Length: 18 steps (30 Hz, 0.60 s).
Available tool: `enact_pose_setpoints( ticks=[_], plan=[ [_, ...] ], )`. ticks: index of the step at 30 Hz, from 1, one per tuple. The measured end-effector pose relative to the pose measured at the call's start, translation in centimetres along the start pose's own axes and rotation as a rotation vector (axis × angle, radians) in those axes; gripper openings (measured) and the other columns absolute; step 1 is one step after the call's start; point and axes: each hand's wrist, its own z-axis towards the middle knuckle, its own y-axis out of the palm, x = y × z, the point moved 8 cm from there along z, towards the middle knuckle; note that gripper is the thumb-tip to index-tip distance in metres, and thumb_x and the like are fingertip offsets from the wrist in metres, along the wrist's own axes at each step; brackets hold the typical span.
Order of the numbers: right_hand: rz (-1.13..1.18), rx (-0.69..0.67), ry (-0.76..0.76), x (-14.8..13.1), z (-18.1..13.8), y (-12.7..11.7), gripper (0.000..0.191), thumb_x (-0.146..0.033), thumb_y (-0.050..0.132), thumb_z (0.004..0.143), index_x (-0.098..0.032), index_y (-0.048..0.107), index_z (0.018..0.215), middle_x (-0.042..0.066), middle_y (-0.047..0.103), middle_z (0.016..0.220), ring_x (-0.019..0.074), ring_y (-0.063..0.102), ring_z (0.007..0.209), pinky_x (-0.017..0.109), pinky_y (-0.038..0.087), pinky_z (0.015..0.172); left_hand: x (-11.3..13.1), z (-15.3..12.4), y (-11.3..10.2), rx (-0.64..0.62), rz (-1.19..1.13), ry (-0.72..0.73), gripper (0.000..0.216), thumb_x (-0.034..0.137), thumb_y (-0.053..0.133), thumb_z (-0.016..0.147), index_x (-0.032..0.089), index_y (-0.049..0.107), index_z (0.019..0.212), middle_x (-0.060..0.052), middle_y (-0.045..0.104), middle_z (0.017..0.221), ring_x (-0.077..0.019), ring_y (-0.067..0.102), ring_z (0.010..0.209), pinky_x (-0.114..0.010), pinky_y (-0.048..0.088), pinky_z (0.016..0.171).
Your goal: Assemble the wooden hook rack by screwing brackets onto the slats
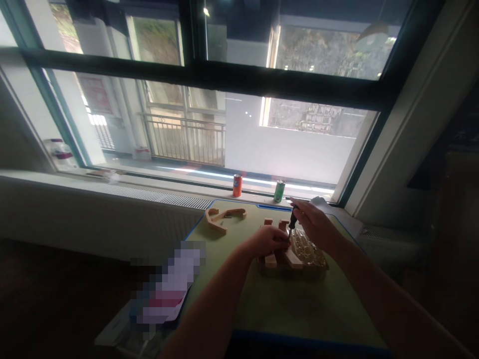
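My right hand (pixel 310 219) is closed around the dark handle of a screwdriver (pixel 293 219), which stands nearly upright with its shaft pointing down. At the lower end of that shaft, my left hand (pixel 268 241) has its fingers pressed together against wooden pieces (pixel 294 259); whether it also pinches a screw there is hidden. The wooden pieces lie on or beside a clear, bumpy plastic tray (pixel 309 252). Curved wooden parts (pixel 219 227) rest at the table's far left, with small metal bits (pixel 228 216) near them.
A green tabletop (pixel 299 304) with blue edging lies below my arms. On the window sill stand a red can (pixel 237 185) and a green can (pixel 279 191). A radiator (pixel 149 209) runs under the window. Left of the table is a pixelated, pale object (pixel 175 279).
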Motion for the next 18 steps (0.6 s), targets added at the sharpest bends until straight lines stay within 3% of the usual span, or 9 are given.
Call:
enact_pose_setpoints(
  ticks=[4,6,10,18],
  plan=[
    [0.537,0.033,0.124,1.6,-1.2,2.1,0.04,-0.03,0.043,0.085,-0.029,0.036,0.125,0.006,0.059,0.104,0.0176,0.058,0.087,0.036,0.046,0.076,-0.4,0.0,0.1,0.016,-0.012,0.011,0.027,0.035,0.056,0.075,0.015,0.068,0.089,-0.002,0.066,0.078,-0.0115,0.054,0.069,-0.02,0.04,0.065],
    [0.693,0.103,0.166,2.5,-1.7,2.9,0.042,-0.03,0.048,0.083,-0.028,0.037,0.123,0.005,0.06,0.098,0.0168,0.058,0.084,0.036,0.047,0.075,-0.7,-0.1,0.2,0.03,-0.036,0.006,0.028,0.034,0.057,0.075,0.015,0.067,0.091,-0.003,0.066,0.08,-0.0119,0.055,0.071,-0.02,0.041,0.066],
    [0.804,0.205,0.241,3.9,-2.2,3.7,0.042,-0.029,0.049,0.081,-0.028,0.042,0.122,0.005,0.061,0.099,0.0166,0.058,0.082,0.038,0.046,0.076,-1.0,-0.1,0.2,0.035,-0.063,0.007,0.029,0.034,0.057,0.075,0.014,0.066,0.094,-0.005,0.066,0.086,-0.0128,0.057,0.074,-0.02,0.042,0.067],
    [0.845,0.128,0.293,4.8,-2.5,4.6,0.028,-0.028,0.06,0.073,-0.021,0.058,0.1,0.006,0.062,0.098,0.0188,0.057,0.086,0.036,0.046,0.075,-0.5,0.0,0.1,0.014,-0.006,0.026,0.026,0.031,0.055,0.077,0.014,0.065,0.093,-0.006,0.066,0.089,-0.0136,0.058,0.079,-0.022,0.044,0.072]
  ],
)
